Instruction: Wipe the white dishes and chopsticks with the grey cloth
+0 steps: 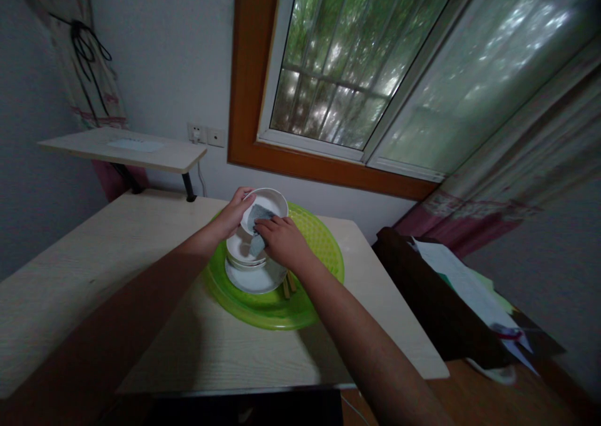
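Observation:
My left hand [234, 213] grips the rim of a white bowl [276, 202], which is tilted so its inside faces me. In my right hand [284, 241] is a grey-blue cloth [258, 245], its upper part pressed against the inside of that bowl. Below both hands, more white bowls [237, 248] are stacked on a white plate [256, 280]. Beside the plate lie light wooden sticks [288, 286], partly covered by my right wrist. All of these rest in or above a round green tray [328, 244].
The tray stands on a pale wooden table [154, 288]. A small raised shelf [164, 150] with black legs is at the back left, near wall sockets [205, 135]. A window [347, 62] is behind. Right of the table, papers [462, 282] lie on a dark brown piece of furniture [413, 294].

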Tool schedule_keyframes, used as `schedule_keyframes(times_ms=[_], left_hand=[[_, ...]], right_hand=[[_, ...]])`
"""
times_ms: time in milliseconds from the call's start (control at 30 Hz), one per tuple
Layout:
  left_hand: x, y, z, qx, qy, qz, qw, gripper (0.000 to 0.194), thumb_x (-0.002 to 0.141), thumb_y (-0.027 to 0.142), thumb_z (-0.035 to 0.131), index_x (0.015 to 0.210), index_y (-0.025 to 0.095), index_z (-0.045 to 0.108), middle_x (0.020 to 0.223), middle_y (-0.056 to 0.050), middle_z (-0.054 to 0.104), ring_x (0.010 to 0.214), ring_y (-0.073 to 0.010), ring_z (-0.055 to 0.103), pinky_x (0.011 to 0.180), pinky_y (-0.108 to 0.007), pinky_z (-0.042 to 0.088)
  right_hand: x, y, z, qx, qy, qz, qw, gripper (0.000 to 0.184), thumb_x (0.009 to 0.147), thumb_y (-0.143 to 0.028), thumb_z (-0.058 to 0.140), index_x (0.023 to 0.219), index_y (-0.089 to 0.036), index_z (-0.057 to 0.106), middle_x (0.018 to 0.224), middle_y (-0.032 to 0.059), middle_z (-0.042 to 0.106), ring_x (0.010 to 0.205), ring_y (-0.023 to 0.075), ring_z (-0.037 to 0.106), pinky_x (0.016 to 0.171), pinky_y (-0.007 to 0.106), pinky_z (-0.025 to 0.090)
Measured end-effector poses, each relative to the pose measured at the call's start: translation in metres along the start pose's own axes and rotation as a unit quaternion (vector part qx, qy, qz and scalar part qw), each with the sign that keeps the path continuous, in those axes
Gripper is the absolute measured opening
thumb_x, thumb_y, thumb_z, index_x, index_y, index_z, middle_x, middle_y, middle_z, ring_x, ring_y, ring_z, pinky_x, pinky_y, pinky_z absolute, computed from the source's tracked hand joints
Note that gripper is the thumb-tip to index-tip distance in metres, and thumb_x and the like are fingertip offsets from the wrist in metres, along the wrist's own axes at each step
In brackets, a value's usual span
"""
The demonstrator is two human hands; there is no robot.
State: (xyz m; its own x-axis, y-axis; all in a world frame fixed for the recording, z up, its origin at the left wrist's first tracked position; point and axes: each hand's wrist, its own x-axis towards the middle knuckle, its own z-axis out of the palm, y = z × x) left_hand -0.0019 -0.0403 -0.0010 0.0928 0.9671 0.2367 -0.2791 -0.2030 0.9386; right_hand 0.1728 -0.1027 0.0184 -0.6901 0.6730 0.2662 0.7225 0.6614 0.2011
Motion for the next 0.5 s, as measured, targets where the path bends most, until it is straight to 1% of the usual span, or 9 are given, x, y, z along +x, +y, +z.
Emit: schedule_keyframes(times_ms=[67,167,333,500], left_hand=[[0.0009,-0.0012,-0.0002,0.0,0.002,-0.003,1.0,0.039,0.084,0.044,0.065,0.113,0.023,0.049,0.093,-0.001,0.059,0.076,-0.0151,0.057,0.064,-0.024,0.045],[0.0017,-0.0021,0.0,0.006,0.001,-0.008,1.0,0.041,0.083,0.046,0.065,0.114,0.024,0.049,0.093,-0.001,0.058,0.075,-0.0153,0.057,0.064,-0.025,0.044],[0.0002,-0.0007,0.0016,0.006,0.002,-0.01,1.0,0.038,0.085,0.044,0.064,0.114,0.024,0.05,0.093,-0.002,0.06,0.076,-0.0154,0.057,0.064,-0.024,0.045],[-0.0002,-0.0013,0.0014,-0.005,-0.001,-0.012,1.0,0.035,0.087,0.042,0.062,0.114,0.023,0.05,0.092,-0.001,0.061,0.074,-0.0147,0.058,0.062,-0.024,0.046]], right_hand=[[0.0011,-0.0007,-0.0018,-0.009,-0.006,0.016,1.0,0.027,0.096,-0.021,0.051,0.12,-0.019,0.063,0.126,0.0107,0.066,0.114,0.0269,0.054,0.095,0.041,0.041],[0.0022,-0.0012,-0.0031,-0.022,-0.01,0.04,0.999,0.021,0.094,-0.019,0.052,0.111,-0.018,0.065,0.112,0.0117,0.069,0.109,0.0275,0.056,0.093,0.041,0.041],[0.0025,-0.0019,-0.0036,-0.027,0.002,0.056,0.998,0.017,0.095,-0.02,0.051,0.103,-0.016,0.066,0.108,0.014,0.069,0.108,0.0279,0.055,0.092,0.041,0.04],[0.0015,-0.0006,-0.0044,-0.017,0.001,0.053,0.998,0.016,0.092,-0.019,0.054,0.103,-0.016,0.065,0.107,0.0142,0.069,0.109,0.0281,0.056,0.094,0.041,0.04]])
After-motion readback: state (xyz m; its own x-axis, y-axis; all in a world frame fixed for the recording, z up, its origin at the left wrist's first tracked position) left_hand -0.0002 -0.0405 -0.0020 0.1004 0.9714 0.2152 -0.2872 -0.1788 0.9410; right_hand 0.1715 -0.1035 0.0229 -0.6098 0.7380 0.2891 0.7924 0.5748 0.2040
